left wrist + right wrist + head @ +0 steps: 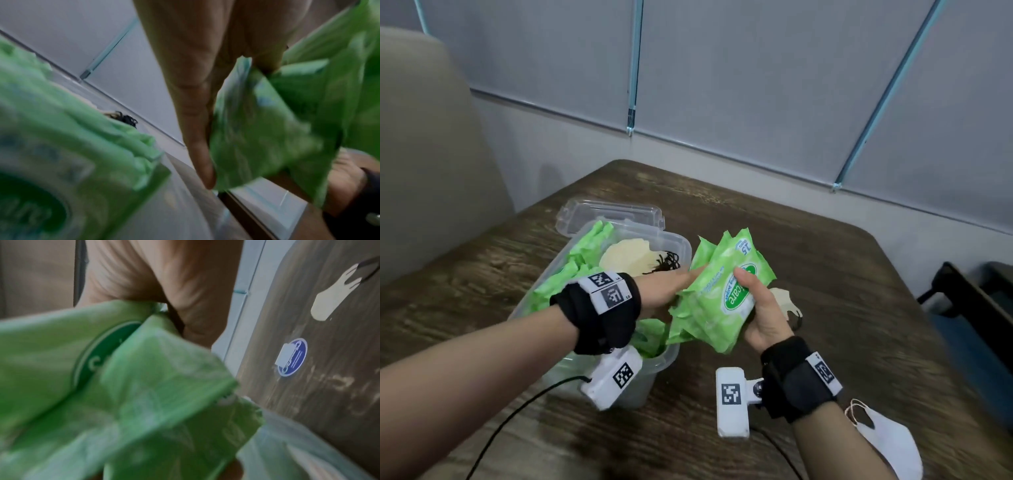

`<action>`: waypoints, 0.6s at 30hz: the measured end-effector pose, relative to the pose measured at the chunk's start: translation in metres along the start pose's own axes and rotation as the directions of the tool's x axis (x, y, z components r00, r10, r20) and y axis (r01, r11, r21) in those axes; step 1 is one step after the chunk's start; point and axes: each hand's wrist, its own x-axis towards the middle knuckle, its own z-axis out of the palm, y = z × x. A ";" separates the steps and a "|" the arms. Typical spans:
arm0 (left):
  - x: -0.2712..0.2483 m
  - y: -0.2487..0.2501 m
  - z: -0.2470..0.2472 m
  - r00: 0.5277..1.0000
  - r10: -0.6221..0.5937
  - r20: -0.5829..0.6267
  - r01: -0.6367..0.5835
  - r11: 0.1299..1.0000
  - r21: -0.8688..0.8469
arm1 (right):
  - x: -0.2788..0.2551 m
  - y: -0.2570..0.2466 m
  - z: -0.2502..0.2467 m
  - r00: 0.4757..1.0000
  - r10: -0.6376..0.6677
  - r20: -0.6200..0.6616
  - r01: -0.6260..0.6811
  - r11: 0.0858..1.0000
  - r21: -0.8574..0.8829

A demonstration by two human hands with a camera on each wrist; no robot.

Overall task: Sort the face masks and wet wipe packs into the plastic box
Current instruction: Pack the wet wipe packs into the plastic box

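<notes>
My right hand [751,298] grips a stack of green wet wipe packs [722,291] just right of the clear plastic box [654,371], thumb on the top label. My left hand [681,279] reaches over the box, its straight fingers [195,129] pressed against the stack's left side [257,138]. The box holds several green packs [582,253] and a cream face mask [626,260] with black ear loops. The right wrist view is filled by the held packs [144,394]. On the table, a cream mask [786,298] lies behind my right hand and a white mask [890,442] near my right forearm.
The box's clear lid [609,212] lies behind it. A blue round sticker [292,356] sits on the wooden table [825,246]. A beige chair back [431,154] stands to the left, and dark furniture [979,308] to the right. Camera cables trail off the near edge.
</notes>
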 end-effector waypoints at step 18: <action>-0.032 -0.002 -0.106 0.992 0.121 0.017 -0.116 0.886 0.449 | -0.005 -0.011 0.101 0.980 -0.040 0.196 0.195 -0.021 -0.981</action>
